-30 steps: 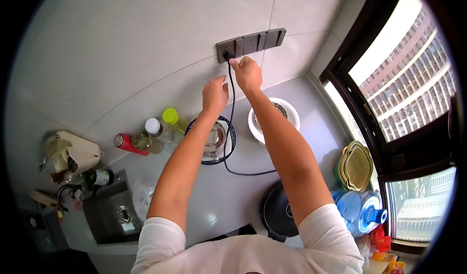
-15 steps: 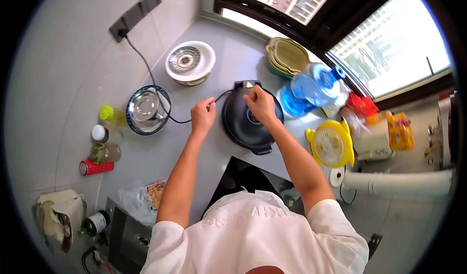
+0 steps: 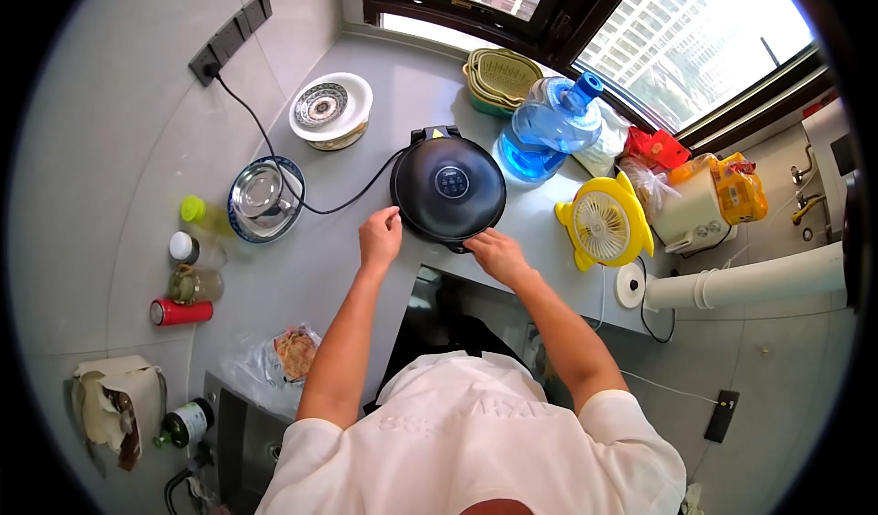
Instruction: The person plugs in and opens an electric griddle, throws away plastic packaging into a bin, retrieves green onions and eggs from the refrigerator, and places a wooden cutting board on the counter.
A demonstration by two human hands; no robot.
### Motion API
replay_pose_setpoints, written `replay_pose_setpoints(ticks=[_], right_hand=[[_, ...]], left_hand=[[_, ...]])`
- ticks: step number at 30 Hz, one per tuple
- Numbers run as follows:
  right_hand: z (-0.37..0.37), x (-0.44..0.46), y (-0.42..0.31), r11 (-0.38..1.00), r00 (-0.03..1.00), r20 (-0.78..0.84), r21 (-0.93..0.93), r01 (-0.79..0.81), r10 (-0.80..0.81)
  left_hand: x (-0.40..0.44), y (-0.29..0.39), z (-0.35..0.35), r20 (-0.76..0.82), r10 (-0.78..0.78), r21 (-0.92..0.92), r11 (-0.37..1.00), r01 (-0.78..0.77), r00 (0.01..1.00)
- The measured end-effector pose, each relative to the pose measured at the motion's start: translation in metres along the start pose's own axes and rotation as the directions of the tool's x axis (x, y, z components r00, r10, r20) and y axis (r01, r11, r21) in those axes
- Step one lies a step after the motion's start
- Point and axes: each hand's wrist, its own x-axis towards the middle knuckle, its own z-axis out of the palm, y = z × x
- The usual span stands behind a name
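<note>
A round black electric baking pan (image 3: 448,204) with its lid down sits on the grey counter in front of me. My right hand (image 3: 498,256) is at its front handle, fingers curled over the edge. Beside the pan's front left rim, my left hand (image 3: 380,238) is closed with the thumb up; nothing shows in it. The black power cord (image 3: 352,206) runs from the back left of the pan, past my left hand without touching it, across a bowl to the wall socket.
Left of the pan stand a patterned bowl (image 3: 295,175) with a metal pot in it and stacked dishes (image 3: 358,103). To the right are a blue water jug (image 3: 553,126), a yellow fan (image 3: 604,222) and green baskets (image 3: 503,76). Several bottles line the left wall; a sink (image 3: 240,442) lies front left.
My right hand has moved from the top of the lid to the front handle. The left hand has let go of the cord and come down toward me. The view has shifted slightly.
</note>
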Motion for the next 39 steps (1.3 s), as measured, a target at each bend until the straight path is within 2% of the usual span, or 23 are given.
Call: replay_pose_setpoints(ticks=[3, 7, 9, 10, 12, 14, 17, 19, 22, 24, 25, 26, 28, 29, 32, 33, 36, 37, 39], right_hand=[[0.003, 0.01, -0.014, 0.997, 0.994, 0.071, -0.011, 0.078, -0.077], [-0.009, 0.026, -0.025, 0.989, 0.989, 0.052, -0.042, 0.141, -0.139], [-0.028, 0.038, -0.02, 0.987, 0.982, -0.115, 0.046, 0.155, -0.149], [-0.044, 0.048, -0.017, 0.985, 0.98, -0.115, 0.052, 0.167, -0.16], [-0.084, 0.076, -0.006, 0.973, 0.966, -0.255, 0.206, 0.102, -0.048], [-0.111, 0.113, 0.01, 0.955, 0.934, -0.342, 0.297, 0.006, 0.1], [-0.154, 0.174, 0.04, 0.907, 0.913, -0.32, 0.408, -0.108, 0.252], [-0.168, 0.213, 0.058, 0.895, 0.915, -0.297, 0.427, -0.129, 0.273], [-0.167, 0.266, 0.089, 0.911, 0.887, -0.357, 0.387, -0.146, 0.294], [-0.169, 0.293, 0.102, 0.917, 0.833, -0.396, 0.26, -0.302, 0.386], [-0.169, 0.304, 0.107, 0.892, 0.827, -0.338, 0.213, -0.398, 0.449], [-0.166, 0.311, 0.109, 0.893, 0.83, -0.334, 0.217, -0.393, 0.447], [-0.159, 0.319, 0.116, 0.883, 0.804, -0.389, 0.058, -0.466, 0.45], [-0.157, 0.323, 0.122, 0.873, 0.825, -0.293, 0.088, -0.481, 0.484], [-0.15, 0.331, 0.137, 0.878, 0.839, -0.268, 0.069, -0.474, 0.474], [-0.149, 0.333, 0.145, 0.877, 0.852, -0.212, 0.079, -0.473, 0.479], [-0.139, 0.337, 0.157, 0.906, 0.883, -0.204, 0.091, -0.413, 0.423], [-0.132, 0.337, 0.158, 0.917, 0.883, -0.247, 0.104, -0.386, 0.4], [-0.117, 0.332, 0.144, 0.96, 0.819, -0.501, 0.123, -0.252, 0.28]], left_hand=[[0.001, 0.007, -0.006, -0.026, -0.043, -0.001, 0.999, 0.043, 0.999], [0.008, 0.018, -0.011, -0.098, -0.004, 0.0, 1.0, 0.004, 0.995], [0.014, 0.024, -0.019, -0.123, 0.034, 0.001, 0.999, -0.034, 0.992], [0.02, 0.027, -0.024, -0.134, 0.03, 0.006, 1.0, -0.029, 0.991], [0.034, 0.031, -0.032, -0.185, 0.122, 0.058, 0.992, -0.113, 0.975], [0.049, 0.048, -0.039, -0.205, 0.137, 0.087, 0.989, -0.122, 0.969], [0.071, 0.076, -0.043, -0.244, 0.121, 0.098, 0.99, -0.1, 0.962], [0.088, 0.097, -0.039, -0.276, 0.207, 0.075, 0.978, -0.194, 0.939], [0.119, 0.11, -0.024, -0.262, 0.268, 0.158, 0.96, -0.233, 0.927], [0.141, 0.116, -0.012, -0.251, 0.291, 0.189, 0.95, -0.248, 0.923], [0.151, 0.118, -0.004, -0.232, 0.317, 0.209, 0.94, -0.271, 0.919], [0.162, 0.12, 0.002, -0.212, 0.343, 0.228, 0.928, -0.295, 0.915], [0.18, 0.117, 0.011, -0.185, 0.361, 0.266, 0.914, -0.307, 0.914], [0.188, 0.114, 0.015, -0.193, 0.35, 0.275, 0.916, -0.291, 0.917], [0.194, 0.121, 0.02, -0.224, 0.268, 0.298, 0.934, -0.196, 0.937], [0.193, 0.119, 0.02, -0.231, 0.226, 0.265, 0.951, -0.162, 0.947], [0.179, 0.111, 0.019, -0.246, 0.164, 0.216, 0.97, -0.111, 0.955], [0.17, 0.11, 0.018, -0.246, 0.169, 0.205, 0.971, -0.119, 0.954], [0.15, 0.11, 0.011, -0.265, 0.144, 0.204, 0.975, -0.091, 0.953]])
